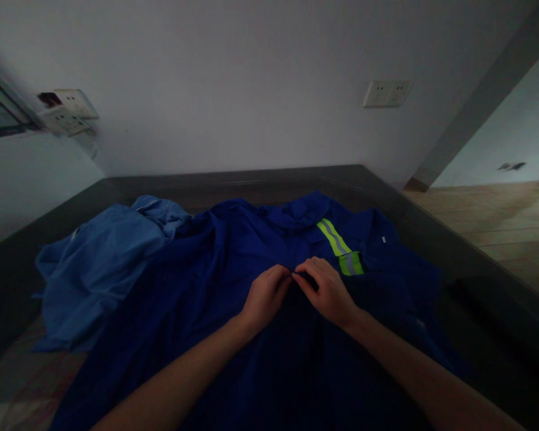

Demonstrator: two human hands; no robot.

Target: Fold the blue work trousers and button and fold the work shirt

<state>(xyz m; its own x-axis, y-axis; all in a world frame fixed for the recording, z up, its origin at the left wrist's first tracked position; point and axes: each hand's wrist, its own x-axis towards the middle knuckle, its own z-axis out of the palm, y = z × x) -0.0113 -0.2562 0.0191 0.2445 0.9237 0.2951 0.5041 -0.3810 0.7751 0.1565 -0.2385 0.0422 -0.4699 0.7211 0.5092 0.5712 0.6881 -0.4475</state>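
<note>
A dark blue work jacket (233, 263) lies spread over the dark counter (260, 179). A yellow-green and grey reflective stripe (341, 246) crosses its chest on the right. My left hand (266, 298) and my right hand (326, 290) meet at the jacket's middle front, just below the collar. Both hands have their fingers pinched together on the fabric at the front opening. What small part they pinch is too dark to make out.
A lighter blue garment (103, 263) lies crumpled at the left of the jacket. Wall sockets (386, 93) sit on the back wall, and more sockets (67, 111) on the left. The counter's right edge drops to a tiled floor (498, 221).
</note>
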